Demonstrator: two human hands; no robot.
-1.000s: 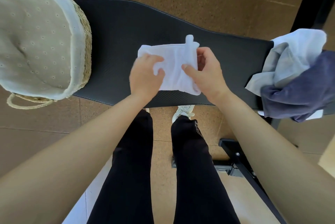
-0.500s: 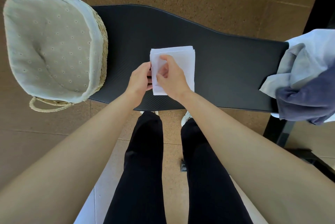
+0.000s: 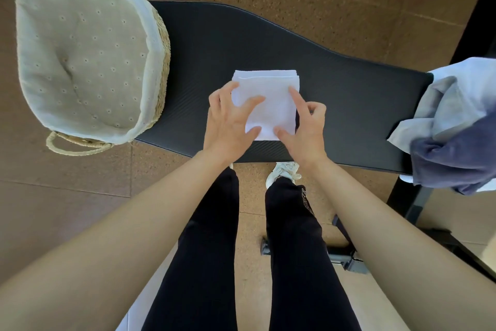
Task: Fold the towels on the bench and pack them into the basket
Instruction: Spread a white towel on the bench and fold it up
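A small white towel (image 3: 268,105), folded into a thick square, lies flat in the middle of the black bench (image 3: 349,94). My left hand (image 3: 228,118) rests on the towel's left side with its fingers spread. My right hand (image 3: 303,121) touches the right edge with its index finger and thumb, and its other fingers are curled beside the towel. The woven basket (image 3: 162,43), lined with cream cloth, stands on the bench's left end, and nothing shows inside it.
A loose heap of towels (image 3: 456,121), pale grey-white over dark blue, hangs over the bench's right end. The bench's metal frame (image 3: 346,258) stands on the floor by my legs. A dark upright (image 3: 477,22) runs along the far right.
The towel went from a wider piece held between both hands to a narrower folded square lying on the bench. Both hands now rest on top of it.
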